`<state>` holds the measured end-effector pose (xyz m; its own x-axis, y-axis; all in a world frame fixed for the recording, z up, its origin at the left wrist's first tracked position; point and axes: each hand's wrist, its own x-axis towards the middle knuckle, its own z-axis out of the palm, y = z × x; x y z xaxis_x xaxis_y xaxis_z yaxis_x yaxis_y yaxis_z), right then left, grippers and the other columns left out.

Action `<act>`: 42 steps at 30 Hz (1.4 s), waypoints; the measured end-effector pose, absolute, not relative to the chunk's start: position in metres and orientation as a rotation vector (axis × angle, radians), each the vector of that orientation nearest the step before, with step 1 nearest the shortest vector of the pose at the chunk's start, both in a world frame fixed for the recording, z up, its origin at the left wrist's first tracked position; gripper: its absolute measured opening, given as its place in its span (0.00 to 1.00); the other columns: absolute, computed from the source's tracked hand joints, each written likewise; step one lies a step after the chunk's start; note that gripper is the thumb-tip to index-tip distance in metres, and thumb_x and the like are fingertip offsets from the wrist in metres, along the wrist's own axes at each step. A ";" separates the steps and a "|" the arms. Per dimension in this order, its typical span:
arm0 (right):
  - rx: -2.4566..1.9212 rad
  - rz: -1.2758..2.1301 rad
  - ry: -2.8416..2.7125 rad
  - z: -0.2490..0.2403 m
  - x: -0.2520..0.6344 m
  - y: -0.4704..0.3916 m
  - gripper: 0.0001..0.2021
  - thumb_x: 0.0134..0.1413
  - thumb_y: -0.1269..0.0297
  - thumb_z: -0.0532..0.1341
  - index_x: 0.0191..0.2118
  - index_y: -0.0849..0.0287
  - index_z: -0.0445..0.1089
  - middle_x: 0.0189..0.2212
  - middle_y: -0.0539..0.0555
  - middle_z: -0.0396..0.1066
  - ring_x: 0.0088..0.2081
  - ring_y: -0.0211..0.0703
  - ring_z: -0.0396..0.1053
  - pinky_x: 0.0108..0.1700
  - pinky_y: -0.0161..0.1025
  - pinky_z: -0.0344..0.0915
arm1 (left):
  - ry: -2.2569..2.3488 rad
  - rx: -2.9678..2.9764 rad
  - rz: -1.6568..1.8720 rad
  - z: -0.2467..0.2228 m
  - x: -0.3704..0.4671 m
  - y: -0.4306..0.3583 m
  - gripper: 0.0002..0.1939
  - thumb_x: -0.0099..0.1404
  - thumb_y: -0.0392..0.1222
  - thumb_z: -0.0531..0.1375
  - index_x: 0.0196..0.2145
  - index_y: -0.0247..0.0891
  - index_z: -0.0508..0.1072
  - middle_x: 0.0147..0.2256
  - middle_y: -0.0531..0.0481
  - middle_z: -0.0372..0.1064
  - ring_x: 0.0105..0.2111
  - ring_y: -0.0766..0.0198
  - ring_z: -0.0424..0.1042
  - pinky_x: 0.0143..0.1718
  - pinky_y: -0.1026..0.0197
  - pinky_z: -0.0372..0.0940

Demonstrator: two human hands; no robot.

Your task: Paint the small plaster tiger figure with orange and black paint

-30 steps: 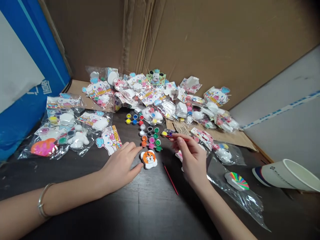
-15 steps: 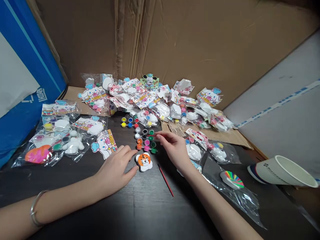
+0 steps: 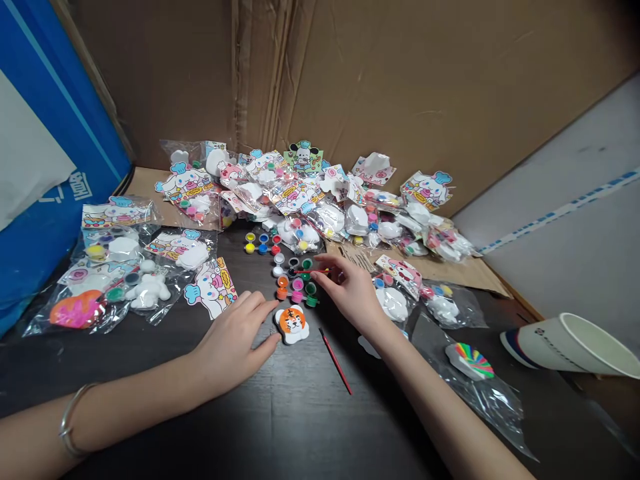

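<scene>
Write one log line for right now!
right hand: holds red brush, tip at paint pots | left hand: close beside tiger-faced figure | second brush: lying on table

The person is wearing one bangle (image 3: pixel 65 427) on the left forearm (image 3: pixel 145 393). This bangle is shining silver, and it is forming a thin, rounded band with a small thicker part. The right forearm (image 3: pixel 433 400) is showing uncovered; left hand (image 3: pixel 237 340) and right hand (image 3: pixel 355 293) are also appearing bare.
</scene>
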<state>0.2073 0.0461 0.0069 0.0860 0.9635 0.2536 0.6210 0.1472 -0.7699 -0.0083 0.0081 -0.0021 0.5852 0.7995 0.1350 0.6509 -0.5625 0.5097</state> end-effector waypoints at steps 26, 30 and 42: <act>-2.119 0.664 -1.690 0.028 0.214 -0.058 0.03 0.43 0.68 0.55 0.23 0.57 0.62 0.20 0.51 0.69 0.22 0.41 0.66 0.26 0.36 0.59 | 1.155 2.473 0.557 -0.005 -0.010 0.010 0.18 0.63 0.38 0.57 0.51 0.31 0.70 0.37 0.45 0.68 0.40 0.53 0.67 0.40 0.51 0.67; -1.974 0.727 -1.689 0.033 0.217 -0.056 0.03 0.43 0.66 0.56 0.23 0.57 0.63 0.20 0.51 0.70 0.23 0.41 0.67 0.26 0.36 0.61 | 1.152 2.483 0.556 -0.005 -0.010 0.010 0.17 0.64 0.39 0.55 0.51 0.34 0.69 0.38 0.45 0.68 0.40 0.54 0.66 0.40 0.51 0.66; -1.961 0.208 -2.013 0.007 0.163 -0.090 0.10 0.52 0.57 0.61 0.28 0.57 0.64 0.24 0.52 0.69 0.27 0.47 0.70 0.26 0.38 0.60 | 1.165 2.466 0.508 -0.003 -0.006 0.009 0.19 0.64 0.38 0.56 0.51 0.29 0.69 0.37 0.44 0.66 0.41 0.52 0.66 0.42 0.49 0.65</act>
